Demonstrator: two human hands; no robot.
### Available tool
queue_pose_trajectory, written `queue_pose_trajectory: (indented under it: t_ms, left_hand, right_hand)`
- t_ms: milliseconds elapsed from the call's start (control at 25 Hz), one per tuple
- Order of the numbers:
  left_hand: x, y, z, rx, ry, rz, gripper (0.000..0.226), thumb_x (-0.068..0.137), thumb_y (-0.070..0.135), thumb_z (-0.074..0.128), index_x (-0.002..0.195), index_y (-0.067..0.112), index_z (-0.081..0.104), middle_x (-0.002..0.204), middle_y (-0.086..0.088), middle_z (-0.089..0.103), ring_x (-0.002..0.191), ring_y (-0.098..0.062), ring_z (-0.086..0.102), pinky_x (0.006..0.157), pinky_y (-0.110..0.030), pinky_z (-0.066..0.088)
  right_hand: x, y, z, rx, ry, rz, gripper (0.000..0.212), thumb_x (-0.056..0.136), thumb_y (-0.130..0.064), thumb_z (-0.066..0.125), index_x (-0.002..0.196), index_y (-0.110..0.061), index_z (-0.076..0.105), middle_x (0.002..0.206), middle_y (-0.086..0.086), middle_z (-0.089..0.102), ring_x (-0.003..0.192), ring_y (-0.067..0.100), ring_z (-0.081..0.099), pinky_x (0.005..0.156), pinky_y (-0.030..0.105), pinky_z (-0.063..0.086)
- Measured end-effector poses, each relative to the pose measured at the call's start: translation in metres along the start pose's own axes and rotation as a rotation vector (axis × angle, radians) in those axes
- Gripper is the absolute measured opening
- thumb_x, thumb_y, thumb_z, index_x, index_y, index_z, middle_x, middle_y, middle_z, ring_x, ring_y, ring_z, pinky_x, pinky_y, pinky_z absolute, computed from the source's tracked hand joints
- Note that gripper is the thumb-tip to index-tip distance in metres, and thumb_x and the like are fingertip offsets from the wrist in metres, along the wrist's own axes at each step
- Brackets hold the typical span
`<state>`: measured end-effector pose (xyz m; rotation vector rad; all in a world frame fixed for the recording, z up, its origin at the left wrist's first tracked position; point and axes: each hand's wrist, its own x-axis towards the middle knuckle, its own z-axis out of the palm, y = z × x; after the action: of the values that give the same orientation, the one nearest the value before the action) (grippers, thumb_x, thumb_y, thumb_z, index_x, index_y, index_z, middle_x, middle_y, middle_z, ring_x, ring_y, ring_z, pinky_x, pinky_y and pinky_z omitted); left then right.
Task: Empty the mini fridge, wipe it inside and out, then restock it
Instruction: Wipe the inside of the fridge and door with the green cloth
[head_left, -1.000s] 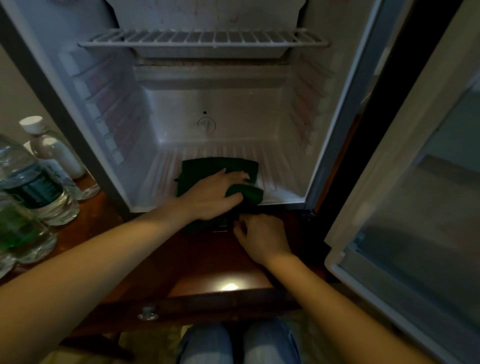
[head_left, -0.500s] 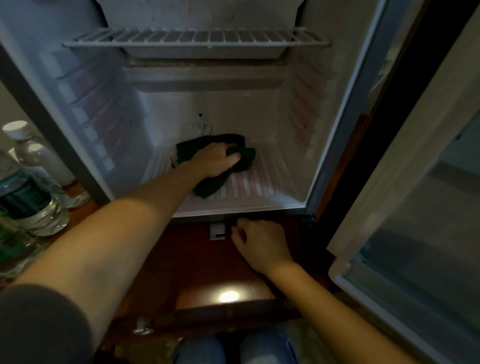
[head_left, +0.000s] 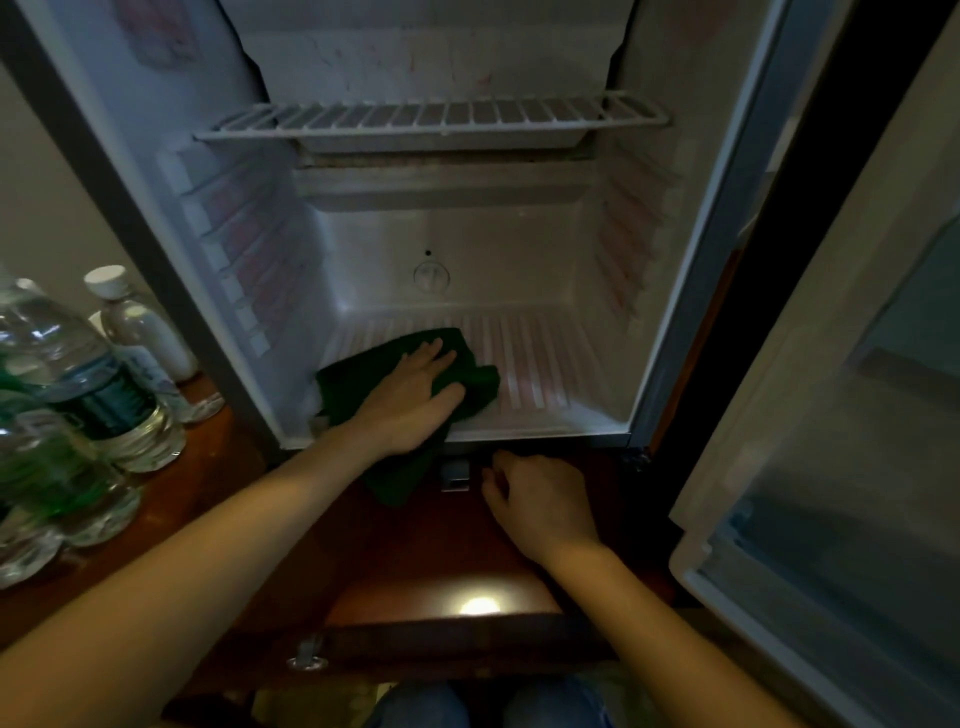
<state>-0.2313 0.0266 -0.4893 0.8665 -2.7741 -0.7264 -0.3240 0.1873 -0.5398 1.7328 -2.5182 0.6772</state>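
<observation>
Your left hand (head_left: 410, 397) lies flat on the green cloth (head_left: 353, 384), fingers straight, pressing it onto the ribbed floor of the mini fridge (head_left: 545, 364) near the front left corner. The cloth spreads past your fingertips, and one end hangs over the fridge's front lip under your wrist onto the bench (head_left: 415, 561). Your right hand (head_left: 540, 499) rests on the bench just in front of that lip, fingers loosely curled, holding nothing. A small metal catch (head_left: 455, 475) sits just left of its fingertips. Above your left hand a wire shelf (head_left: 431, 117) spans the cabinet. The door (head_left: 831, 415) stands open to the right of your right hand. Water bottles (head_left: 78, 374) stand on the bench, well left of your left forearm.
</observation>
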Motion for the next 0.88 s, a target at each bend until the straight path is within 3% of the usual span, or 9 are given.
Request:
queue_pose_trajectory:
  t_ms: [120,280,360,520,680,800,880]
  left_hand:
    - [0.055,0.015,-0.002,-0.005,0.023,-0.148,0.058,0.101,0.042,0.026,0.152,0.015,0.018,0.16,-0.001,0.008,0.146,-0.018,0.006,0.118,-0.03,0.001]
    - [0.099,0.031,-0.001,0.052,0.056,-0.13,0.048,0.098,0.036,0.029,0.134,0.009,0.045,0.143,-0.011,0.041,0.126,-0.026,0.039,0.111,-0.038,0.026]
    - [0.103,0.039,0.003,0.051,0.039,-0.104,0.048,0.098,0.035,0.031,0.138,0.01,0.042,0.146,-0.01,0.038,0.129,-0.026,0.036,0.111,-0.035,0.024]
    - [0.112,0.074,0.009,0.009,-0.089,0.003,0.051,0.102,0.035,0.027,0.147,0.011,0.029,0.156,-0.009,0.023,0.141,-0.027,0.022,0.11,-0.029,0.016]
    - [0.12,0.1,0.017,-0.193,-0.132,0.039,0.047,0.103,0.034,0.028,0.141,0.011,0.04,0.148,-0.01,0.037,0.134,-0.027,0.036,0.103,-0.029,0.027]
    - [0.097,0.091,0.029,-0.202,-0.161,0.093,0.048,0.099,0.038,0.035,0.143,0.019,0.039,0.15,-0.007,0.036,0.134,-0.023,0.034,0.105,-0.03,0.028]
    - [0.058,0.078,0.038,-0.138,-0.217,0.292,0.059,0.09,0.046,0.036,0.145,0.025,0.036,0.155,0.002,0.027,0.143,-0.016,0.02,0.115,-0.029,0.014]
  right_hand:
    - [0.0,0.0,0.002,0.033,0.032,-0.006,0.027,0.096,-0.038,0.041,0.074,-0.023,0.044,0.075,0.006,0.065,0.07,0.024,0.061,0.057,0.028,0.028]
    - [0.003,0.002,0.01,-0.003,0.049,-0.003,0.026,0.091,-0.038,0.044,0.069,-0.024,0.046,0.063,0.002,0.061,0.057,0.021,0.059,0.053,0.027,0.026]
    - [0.005,0.003,0.013,-0.047,0.086,0.011,0.026,0.085,-0.038,0.049,0.063,-0.024,0.05,0.053,-0.001,0.057,0.047,0.017,0.055,0.048,0.023,0.024]
    - [0.005,0.002,0.012,-0.07,0.057,0.016,0.026,0.085,-0.039,0.046,0.065,-0.023,0.053,0.055,0.0,0.059,0.049,0.019,0.056,0.049,0.024,0.025]
    - [0.004,-0.001,0.013,-0.094,0.07,0.041,0.027,0.079,-0.038,0.053,0.058,-0.023,0.051,0.047,-0.002,0.055,0.041,0.016,0.053,0.046,0.019,0.022]
    - [0.006,0.002,0.015,-0.054,0.104,0.035,0.025,0.082,-0.036,0.055,0.062,-0.021,0.058,0.055,0.001,0.061,0.049,0.021,0.06,0.048,0.022,0.031]
    - [0.004,-0.002,0.007,-0.05,0.126,0.007,0.02,0.083,-0.033,0.058,0.078,-0.018,0.07,0.075,0.007,0.07,0.067,0.025,0.067,0.056,0.025,0.044]
